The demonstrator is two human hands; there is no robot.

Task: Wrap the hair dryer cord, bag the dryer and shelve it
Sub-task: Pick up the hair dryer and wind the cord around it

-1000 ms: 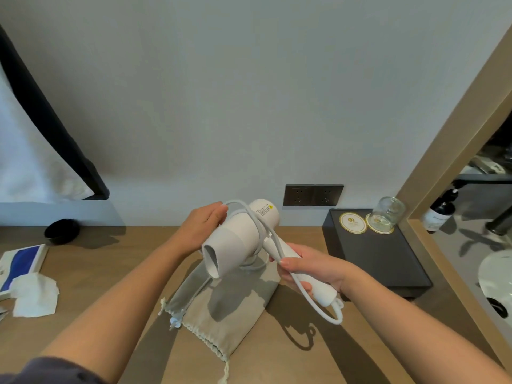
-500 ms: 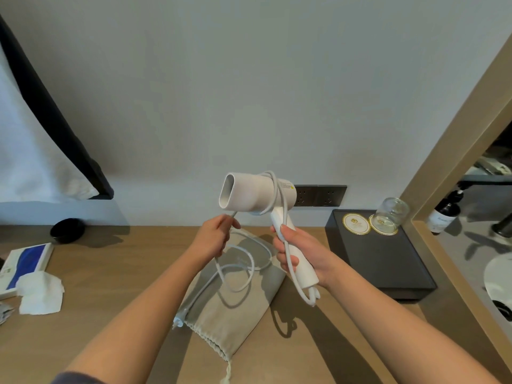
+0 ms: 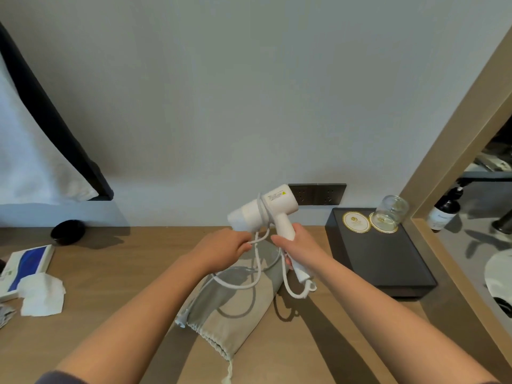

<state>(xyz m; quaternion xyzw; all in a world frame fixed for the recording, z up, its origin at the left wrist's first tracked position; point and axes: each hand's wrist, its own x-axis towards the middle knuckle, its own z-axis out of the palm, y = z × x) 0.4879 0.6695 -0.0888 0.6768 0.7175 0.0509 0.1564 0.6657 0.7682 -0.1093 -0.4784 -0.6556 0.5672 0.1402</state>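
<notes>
White plastic dryer (image 3: 266, 210): light, rigid; right hand (image 3: 297, 245) closed around its handle. Left hand (image 3: 227, 249) pinches limp cord (image 3: 256, 270), likely springy; guide near body.

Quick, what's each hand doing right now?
Left hand: closed, pinching the cord.
Right hand: closed around the hair dryer handle.

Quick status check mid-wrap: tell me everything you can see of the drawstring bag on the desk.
The drawstring bag is beige-grey woven-looking cloth, lying flat and apparently empty on the wooden desk, under both hands. Its gathered, ruffled mouth points toward the camera, with a pale drawstring trailing off that end. Loose loops of the white cord hang onto it, and the plug rests at its left edge. Neither hand touches it; the dryer's shadow falls across it.
</notes>
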